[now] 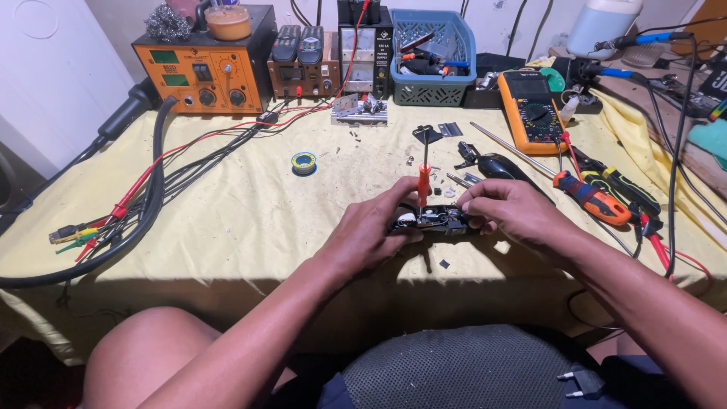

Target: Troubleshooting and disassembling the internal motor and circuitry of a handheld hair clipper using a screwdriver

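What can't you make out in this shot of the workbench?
- Small black device: head view, mostly covered by the left hand and right hand.
- Red screwdriver tip: hidden inside the device.
- Loose screws on the yellow cloth: too small.
- Bottle: cut off by the top edge.

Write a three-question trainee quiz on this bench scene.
1. True or false: the left hand holds the small red screwdriver.
2. What lies nearest the solder roll: A the multimeter, B the red and black leads, C the blue basket?
3. Both hands hold the small black ____.

Key: 1 true; 2 B; 3 device. The right hand grips its other end.
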